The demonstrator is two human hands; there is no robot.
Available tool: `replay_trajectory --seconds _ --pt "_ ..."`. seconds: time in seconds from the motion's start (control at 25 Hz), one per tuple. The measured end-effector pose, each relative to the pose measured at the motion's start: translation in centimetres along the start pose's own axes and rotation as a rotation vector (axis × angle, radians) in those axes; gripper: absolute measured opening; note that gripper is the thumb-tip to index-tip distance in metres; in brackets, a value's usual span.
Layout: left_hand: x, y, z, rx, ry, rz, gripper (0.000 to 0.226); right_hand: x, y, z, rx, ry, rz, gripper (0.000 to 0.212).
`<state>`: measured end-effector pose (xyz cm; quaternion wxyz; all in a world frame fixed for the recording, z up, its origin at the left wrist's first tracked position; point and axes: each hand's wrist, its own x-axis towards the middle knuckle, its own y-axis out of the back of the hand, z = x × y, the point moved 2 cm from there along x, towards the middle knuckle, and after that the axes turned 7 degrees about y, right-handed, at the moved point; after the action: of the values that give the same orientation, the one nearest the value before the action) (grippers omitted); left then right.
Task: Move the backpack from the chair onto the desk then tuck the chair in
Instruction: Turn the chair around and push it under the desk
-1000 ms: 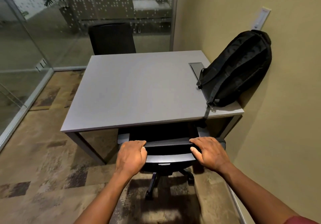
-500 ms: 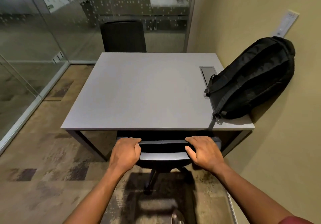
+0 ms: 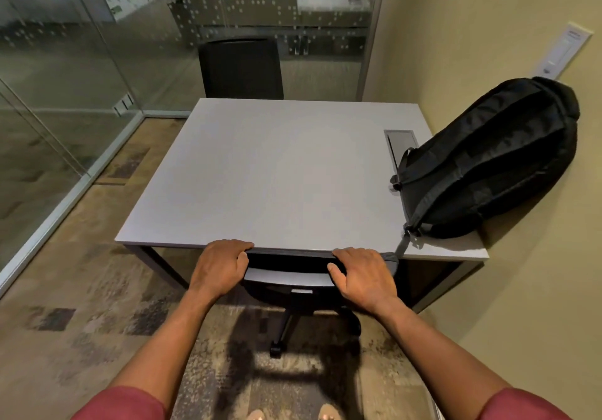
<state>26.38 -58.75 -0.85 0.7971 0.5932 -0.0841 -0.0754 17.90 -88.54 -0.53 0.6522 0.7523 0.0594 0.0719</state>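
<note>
The backpack [image 3: 488, 165] stands on the counter [image 3: 277, 175] at its right edge, near the front right corner, leaning against the wall [image 3: 488, 45]; one strap end hangs over the front edge. That part of the task appears complete. The chair [image 3: 286, 276] sits under the front edge of the counter, its backrest top touching or just short of that edge; its wheeled base shows on the carpet [image 3: 81, 289] below. The left hand [image 3: 221, 266] grips the left end of the backrest top, fingers [image 3: 239, 245] curled over it; the right hand [image 3: 361, 273] grips the right end, fingers likewise wrapped. Judgement: the chair should roll easily on its wheels and the backrest frame looks rigid, so the two-point hold at the top rail suits a straight push. The backpack looks soft and slack, likely to slump if jolted. The tuck appears almost finished. A second chair [image 3: 241, 68] stands at the far edge.
</note>
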Motion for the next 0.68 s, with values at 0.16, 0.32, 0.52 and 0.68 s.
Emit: replay_trajectory --seconds 0.16,0.32,0.52,0.68 --pt "1.8 0.2 -1.0 -0.004 -0.016 -0.020 0.048 1.3 -0.1 -0.7 0.010 -0.020 0.015 0.064" --pt "2.5 0.5 -1.8 -0.009 -0.037 -0.036 0.048 2.0 -0.3 -1.1 -0.001 -0.040 0.011 0.064" --pt "2.5 0.6 -2.0 -0.023 -0.062 -0.064 0.051 1.9 -0.4 -1.4 -0.009 -0.063 -0.002 0.064" --pt "2.0 1.0 -1.6 -0.046 -0.091 -0.070 0.053 1.6 -0.2 -1.8 0.026 -0.080 -0.005 0.069"
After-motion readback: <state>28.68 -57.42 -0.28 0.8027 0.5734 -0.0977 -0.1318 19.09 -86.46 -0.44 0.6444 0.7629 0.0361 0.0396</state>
